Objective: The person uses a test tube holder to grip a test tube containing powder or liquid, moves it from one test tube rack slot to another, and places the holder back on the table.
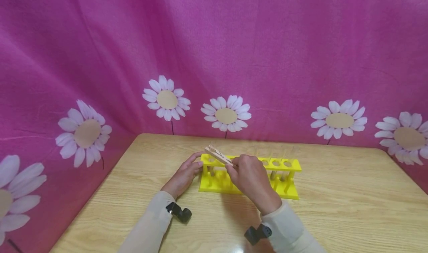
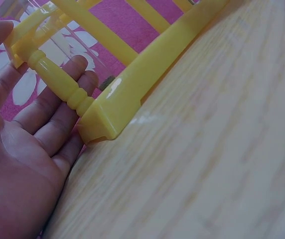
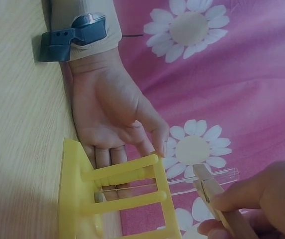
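A yellow test tube rack stands on the table. My left hand holds its left end; in the left wrist view, the thumb and a finger are at the top plate, and the other fingers reach behind the end post. My right hand pinches a wooden test tube holder above the rack's left part. In the right wrist view, the holder's tip overlaps a clear test tube standing in the end hole. That view leaves it open, so I cannot tell whether the holder grips the glass.
More clear tubes stand toward the rack's right end. The wooden table extends around the rack. A magenta cloth with white flowers hangs behind and to the left. Each sleeve carries a black wrist camera.
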{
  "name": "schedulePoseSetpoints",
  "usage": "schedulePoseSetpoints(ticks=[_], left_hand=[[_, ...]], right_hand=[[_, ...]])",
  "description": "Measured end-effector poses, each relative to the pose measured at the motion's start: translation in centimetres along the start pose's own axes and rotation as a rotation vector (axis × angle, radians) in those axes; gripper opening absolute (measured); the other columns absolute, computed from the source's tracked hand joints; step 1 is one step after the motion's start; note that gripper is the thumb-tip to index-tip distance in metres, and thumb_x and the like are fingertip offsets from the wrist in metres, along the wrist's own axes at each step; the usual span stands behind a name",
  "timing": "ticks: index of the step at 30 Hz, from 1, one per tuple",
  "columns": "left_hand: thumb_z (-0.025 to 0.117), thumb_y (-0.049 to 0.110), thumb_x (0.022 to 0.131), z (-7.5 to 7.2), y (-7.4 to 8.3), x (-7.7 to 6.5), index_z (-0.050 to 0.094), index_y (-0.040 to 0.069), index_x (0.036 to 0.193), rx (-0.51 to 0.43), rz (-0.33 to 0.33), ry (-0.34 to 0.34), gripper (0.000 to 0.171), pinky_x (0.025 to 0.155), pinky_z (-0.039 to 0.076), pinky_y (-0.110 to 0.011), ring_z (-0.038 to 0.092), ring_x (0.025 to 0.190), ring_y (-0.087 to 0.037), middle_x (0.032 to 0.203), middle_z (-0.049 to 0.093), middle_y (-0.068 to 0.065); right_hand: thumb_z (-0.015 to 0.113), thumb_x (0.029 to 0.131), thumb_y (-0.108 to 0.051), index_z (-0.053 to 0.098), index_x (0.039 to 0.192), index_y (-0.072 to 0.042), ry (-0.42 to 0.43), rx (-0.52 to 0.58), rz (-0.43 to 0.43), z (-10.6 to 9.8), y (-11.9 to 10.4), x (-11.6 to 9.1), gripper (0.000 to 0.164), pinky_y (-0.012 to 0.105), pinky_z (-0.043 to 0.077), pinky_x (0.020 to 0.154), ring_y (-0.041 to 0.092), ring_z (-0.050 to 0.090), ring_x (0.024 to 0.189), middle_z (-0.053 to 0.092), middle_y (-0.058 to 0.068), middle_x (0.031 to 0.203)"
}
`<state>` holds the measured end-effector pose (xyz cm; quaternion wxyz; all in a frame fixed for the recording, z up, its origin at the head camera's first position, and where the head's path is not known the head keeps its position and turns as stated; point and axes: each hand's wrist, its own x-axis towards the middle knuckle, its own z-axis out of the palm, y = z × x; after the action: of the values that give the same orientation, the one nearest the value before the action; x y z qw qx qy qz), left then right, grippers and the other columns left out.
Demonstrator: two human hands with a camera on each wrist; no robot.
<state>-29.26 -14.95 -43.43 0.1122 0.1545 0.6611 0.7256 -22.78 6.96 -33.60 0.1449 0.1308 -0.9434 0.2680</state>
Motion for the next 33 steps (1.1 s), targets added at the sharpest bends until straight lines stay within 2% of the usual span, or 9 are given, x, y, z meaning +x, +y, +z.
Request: schedulePoseSetpoints(ticks=[10,18,24,33], left_hand=[[0.048,0.025,0.1,-0.09,-0.13,0.01,0.044,0.015,0.14,-0.01,0.011,-0.021,0.042,0.114,0.016,-0.052,0.04,0.133,-0.028,0.145,0.041,-0.008],[0.047,0.025,0.1,-0.06,-0.2,0.1,0.042,0.01,0.142,-0.005,0.032,-0.03,0.044,0.114,0.017,-0.052,0.041,0.133,-0.026,0.143,0.044,-0.009],[0.048,0.025,0.1,-0.13,-0.32,0.16,0.048,0.017,0.138,-0.003,0.025,-0.016,0.039,0.114,0.018,-0.051,0.041,0.132,-0.025,0.142,0.046,-0.006],[0.049,0.027,0.099,-0.18,-0.31,0.14,0.043,0.013,0.141,0.001,0.02,-0.015,0.044,0.114,0.014,-0.054,0.044,0.13,-0.031,0.14,0.048,-0.011]], right_hand=[[0.07,0.087,-0.021,0.072,0.079,-0.006,-0.011,0.019,0.036,0.15,-0.04,0.13,0.017,0.023,0.033,0.038,0.013,0.041,0.042,0.05,-0.001,0.055],[0.068,0.088,-0.023,0.071,0.079,-0.007,0.034,0.03,0.022,-0.12,-0.1,0.08,0.019,0.024,0.034,0.038,0.014,0.041,0.044,0.05,0.0,0.057],[0.069,0.089,-0.024,0.071,0.081,-0.007,0.09,0.045,-0.002,-0.22,-0.18,-0.01,0.019,0.026,0.035,0.04,0.014,0.041,0.046,0.049,0.0,0.058],[0.069,0.089,-0.023,0.072,0.085,-0.007,0.213,0.084,-0.052,-0.16,-0.27,-0.14,0.016,0.025,0.038,0.041,0.013,0.042,0.048,0.05,-0.001,0.062]])
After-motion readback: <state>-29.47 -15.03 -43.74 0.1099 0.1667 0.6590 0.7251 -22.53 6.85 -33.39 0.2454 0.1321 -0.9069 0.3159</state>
